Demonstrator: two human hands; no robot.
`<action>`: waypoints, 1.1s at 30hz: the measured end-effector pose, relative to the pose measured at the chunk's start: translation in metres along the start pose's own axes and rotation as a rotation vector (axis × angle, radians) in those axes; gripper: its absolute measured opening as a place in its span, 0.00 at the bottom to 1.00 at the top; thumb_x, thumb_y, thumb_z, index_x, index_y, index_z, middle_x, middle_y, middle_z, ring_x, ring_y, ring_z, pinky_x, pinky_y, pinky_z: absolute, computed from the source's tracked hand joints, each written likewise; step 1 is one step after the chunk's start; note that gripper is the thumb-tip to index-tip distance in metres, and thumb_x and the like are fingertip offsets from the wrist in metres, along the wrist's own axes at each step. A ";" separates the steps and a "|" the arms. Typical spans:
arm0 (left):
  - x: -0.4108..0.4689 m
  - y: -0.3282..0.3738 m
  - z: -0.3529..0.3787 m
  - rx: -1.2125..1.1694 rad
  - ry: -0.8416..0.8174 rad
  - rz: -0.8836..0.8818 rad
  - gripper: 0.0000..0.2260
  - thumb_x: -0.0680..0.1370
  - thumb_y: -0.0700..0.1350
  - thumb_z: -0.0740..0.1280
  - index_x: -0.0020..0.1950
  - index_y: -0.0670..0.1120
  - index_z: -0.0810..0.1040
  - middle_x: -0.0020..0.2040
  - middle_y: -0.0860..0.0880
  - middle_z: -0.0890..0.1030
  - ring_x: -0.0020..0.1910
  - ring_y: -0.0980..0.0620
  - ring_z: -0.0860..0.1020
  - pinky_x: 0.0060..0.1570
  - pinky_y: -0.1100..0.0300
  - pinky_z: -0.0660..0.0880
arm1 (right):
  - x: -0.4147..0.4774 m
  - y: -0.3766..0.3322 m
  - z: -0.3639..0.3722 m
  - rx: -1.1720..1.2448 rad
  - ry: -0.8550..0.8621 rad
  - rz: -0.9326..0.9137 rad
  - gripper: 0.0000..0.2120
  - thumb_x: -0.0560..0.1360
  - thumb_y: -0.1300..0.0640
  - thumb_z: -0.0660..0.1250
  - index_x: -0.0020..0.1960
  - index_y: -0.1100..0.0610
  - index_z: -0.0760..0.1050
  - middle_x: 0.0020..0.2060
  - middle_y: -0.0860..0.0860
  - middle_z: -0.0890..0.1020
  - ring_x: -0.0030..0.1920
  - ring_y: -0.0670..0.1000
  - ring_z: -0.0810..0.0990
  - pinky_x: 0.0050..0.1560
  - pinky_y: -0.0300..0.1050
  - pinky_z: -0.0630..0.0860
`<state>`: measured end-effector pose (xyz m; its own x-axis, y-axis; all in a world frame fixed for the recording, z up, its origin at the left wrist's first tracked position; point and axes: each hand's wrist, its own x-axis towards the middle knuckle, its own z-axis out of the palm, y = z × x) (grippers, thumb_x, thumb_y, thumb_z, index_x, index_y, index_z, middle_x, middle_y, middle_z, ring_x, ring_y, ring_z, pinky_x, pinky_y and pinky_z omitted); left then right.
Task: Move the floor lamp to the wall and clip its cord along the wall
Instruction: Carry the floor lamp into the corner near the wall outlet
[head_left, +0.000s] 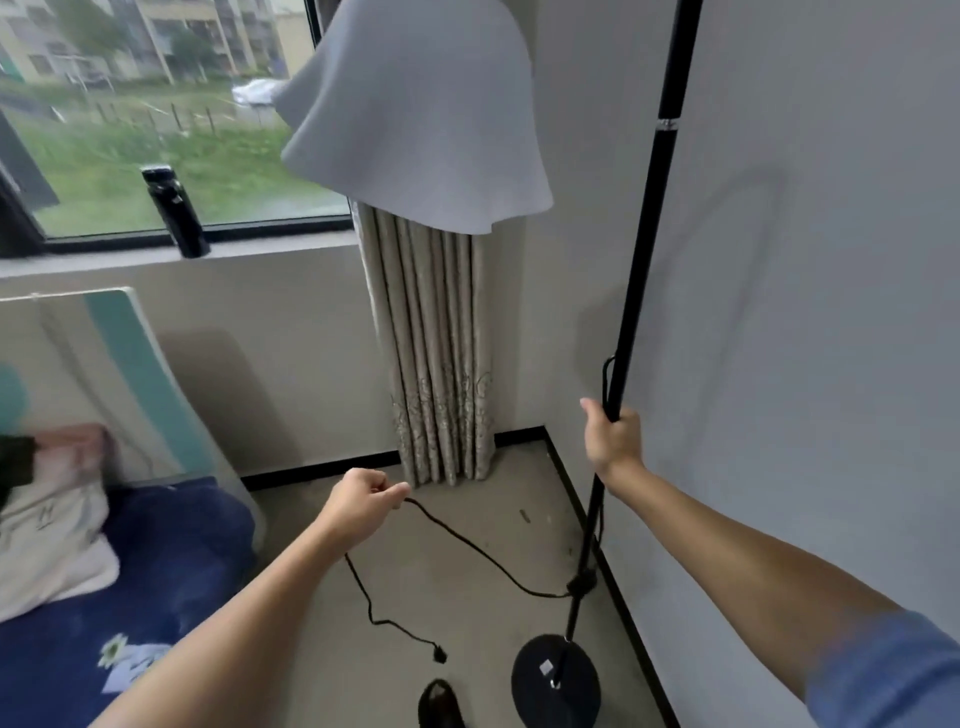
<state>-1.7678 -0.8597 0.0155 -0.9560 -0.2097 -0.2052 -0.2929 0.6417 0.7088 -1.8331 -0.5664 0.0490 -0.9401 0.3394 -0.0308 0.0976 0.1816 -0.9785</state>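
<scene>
Pale grey walls meet at a corner hung with a beige pleated curtain (436, 353), and a dusty grey floor (467, 519) runs beneath. Right of that curtain, a tall black metal floor lamp (636, 291) with a white flared fabric shade (415, 119) stands with its round black base (556, 680) just beside the right-hand wall (805, 260); its pole rises almost upright, leaning slightly toward that wall. The right hand (613, 436) is wrapped closed around the pole, low on its length. Below the curtain and left of the pole, the left hand (366, 501) is curled shut, pinching the thin black power cord (467, 545). From that pinch the cord sags across the floor to a dark tie low on the pole, while its loose end trails down to a small black plug (440, 653) lying on the floor.

The lamp looks placed, so the cord is the remaining work. It lies crosswise, running from the left hand toward the wall, and must be drawn rightward to follow the black skirting. The left hand has it; the right is nearer the wall. No clips are visible.
</scene>
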 end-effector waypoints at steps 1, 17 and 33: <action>0.025 0.001 0.000 0.001 -0.004 0.001 0.18 0.74 0.49 0.70 0.24 0.47 0.74 0.20 0.54 0.68 0.20 0.57 0.65 0.24 0.62 0.62 | 0.020 0.001 0.013 -0.001 0.002 0.000 0.24 0.77 0.58 0.64 0.28 0.54 0.53 0.25 0.52 0.59 0.27 0.50 0.58 0.31 0.46 0.55; 0.361 0.045 -0.012 0.045 -0.109 -0.033 0.18 0.74 0.52 0.69 0.26 0.47 0.72 0.23 0.53 0.70 0.24 0.55 0.67 0.27 0.61 0.64 | 0.338 -0.003 0.193 -0.015 -0.008 0.013 0.25 0.77 0.57 0.65 0.27 0.52 0.54 0.16 0.43 0.59 0.16 0.43 0.57 0.19 0.38 0.53; 0.543 0.113 0.038 0.097 -0.017 -0.246 0.17 0.74 0.49 0.69 0.27 0.47 0.73 0.22 0.54 0.69 0.22 0.59 0.65 0.23 0.65 0.61 | 0.571 0.047 0.284 -0.018 -0.244 0.086 0.25 0.79 0.59 0.65 0.27 0.54 0.58 0.20 0.48 0.63 0.18 0.43 0.63 0.23 0.38 0.59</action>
<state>-2.3211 -0.8732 -0.0409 -0.8559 -0.3557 -0.3753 -0.5157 0.6410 0.5685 -2.4584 -0.6261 -0.0727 -0.9789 0.1224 -0.1637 0.1840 0.1788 -0.9665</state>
